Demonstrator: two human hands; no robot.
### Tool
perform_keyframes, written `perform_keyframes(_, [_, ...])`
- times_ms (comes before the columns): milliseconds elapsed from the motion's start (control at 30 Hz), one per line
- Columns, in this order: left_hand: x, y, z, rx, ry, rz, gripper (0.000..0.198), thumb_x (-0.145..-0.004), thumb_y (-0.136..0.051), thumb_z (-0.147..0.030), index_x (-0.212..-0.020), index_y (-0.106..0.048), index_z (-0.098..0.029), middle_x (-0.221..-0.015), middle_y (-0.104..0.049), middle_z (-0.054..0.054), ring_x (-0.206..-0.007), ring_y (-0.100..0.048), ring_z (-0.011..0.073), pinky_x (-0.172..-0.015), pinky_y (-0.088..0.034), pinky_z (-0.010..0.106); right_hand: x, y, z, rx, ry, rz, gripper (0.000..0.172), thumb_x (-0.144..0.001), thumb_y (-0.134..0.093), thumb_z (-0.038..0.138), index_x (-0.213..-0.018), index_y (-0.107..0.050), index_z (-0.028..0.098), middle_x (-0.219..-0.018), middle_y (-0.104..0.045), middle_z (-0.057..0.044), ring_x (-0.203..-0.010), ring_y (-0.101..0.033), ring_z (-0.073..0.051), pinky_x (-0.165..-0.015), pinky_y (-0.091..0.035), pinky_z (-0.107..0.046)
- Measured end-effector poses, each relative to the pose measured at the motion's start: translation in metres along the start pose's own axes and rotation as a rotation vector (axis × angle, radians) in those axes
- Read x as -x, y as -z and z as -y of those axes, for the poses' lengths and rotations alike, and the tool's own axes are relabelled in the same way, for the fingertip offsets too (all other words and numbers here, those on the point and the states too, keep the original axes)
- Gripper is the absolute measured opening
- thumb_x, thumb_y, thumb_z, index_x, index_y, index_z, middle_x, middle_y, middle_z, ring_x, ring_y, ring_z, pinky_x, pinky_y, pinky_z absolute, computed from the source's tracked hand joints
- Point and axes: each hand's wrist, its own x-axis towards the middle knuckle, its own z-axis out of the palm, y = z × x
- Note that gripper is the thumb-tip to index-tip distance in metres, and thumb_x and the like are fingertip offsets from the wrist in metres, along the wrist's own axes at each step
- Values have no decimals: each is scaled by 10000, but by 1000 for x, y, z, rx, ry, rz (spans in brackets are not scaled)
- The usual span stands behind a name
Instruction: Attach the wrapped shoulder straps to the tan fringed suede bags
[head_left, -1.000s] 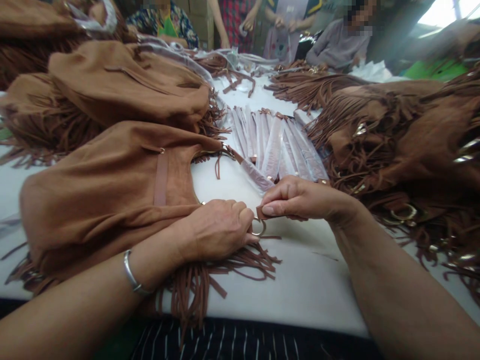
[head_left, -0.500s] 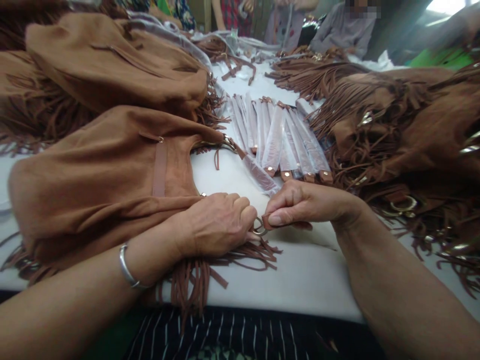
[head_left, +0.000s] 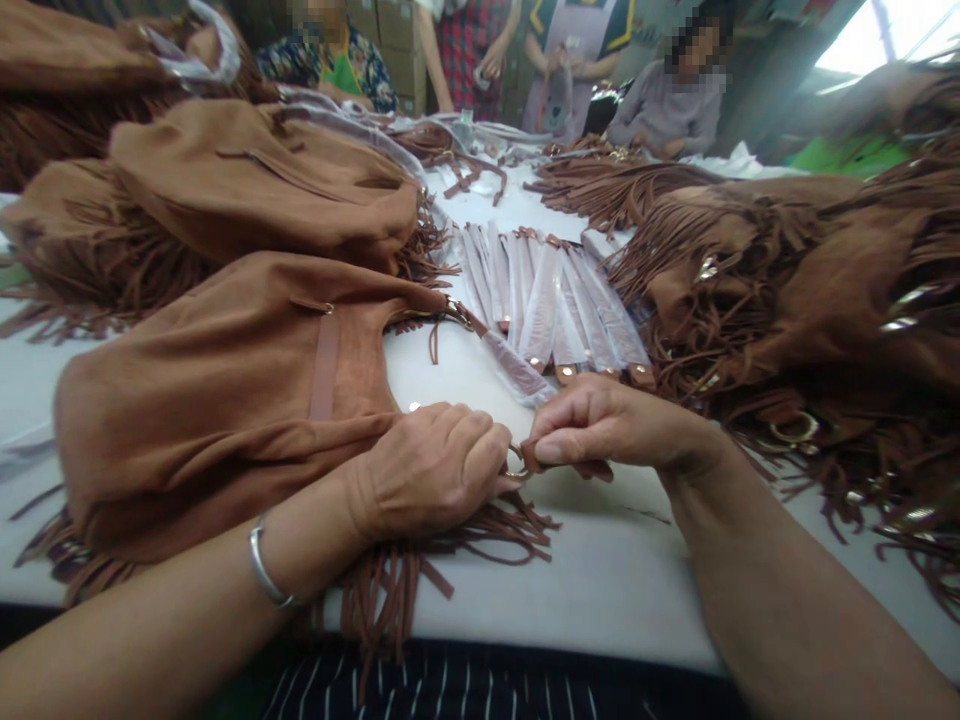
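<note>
A brown suede fringed bag (head_left: 210,400) lies on its side in front of me, its fringe (head_left: 382,590) spread along the table's near edge. My left hand (head_left: 431,470) is closed on the bag's end beside a metal ring (head_left: 517,461). On the other side of the ring, my right hand (head_left: 607,425) pinches the brown end of the bag's shoulder strap (head_left: 514,368), where leather meets the ring. The strap is wrapped in clear plastic and its far end is clipped to the bag's other corner. My fingers hide part of the strap end.
Several plastic-wrapped straps (head_left: 551,300) lie in a row beyond my right hand. More brown bags (head_left: 262,190) are heaped at the left, and a pile of fringed bags (head_left: 817,270) covers the right. Several people stand or sit across the white table (head_left: 600,580).
The view has tilted up, showing more of the people opposite. Both hands keep their hold at the ring, with little visible change.
</note>
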Motion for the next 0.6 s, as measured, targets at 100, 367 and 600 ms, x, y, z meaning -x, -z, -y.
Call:
perform_keyframes(100, [4, -1, -3, -61, -79, -15, 220, -912, -405, -323, -916, -487, -119, -770, -570, 76, -658, -544, 214, -539, -430, 335, 6, -4, 11, 203, -9, 37, 314, -866, -519, 355, -705, -599, 97, -445, -448, 45, -379, -417, -55, -373, -297, -162])
perform_keyframes(367, [3, -2, 1, -117, -36, -55, 287, -918, -392, -320, -1013, -493, -69, -753, -583, 83, -649, -564, 216, -517, -440, 333, 8, -13, 24, 454, 53, -25, 373, -913, -436, 354, -631, -539, 132, -466, -508, 22, -418, -454, -70, -460, -346, -178])
perform_keyframes(600, [-2, -3, -2, -63, 112, 62, 260, -912, -379, -347, -846, -528, -145, -726, -545, 57, -645, -535, 209, -557, -433, 327, 8, -19, 21, 805, 126, -237, 277, -886, -489, 256, -686, -633, 129, -585, -573, -12, -557, -492, -94, -573, -313, -221])
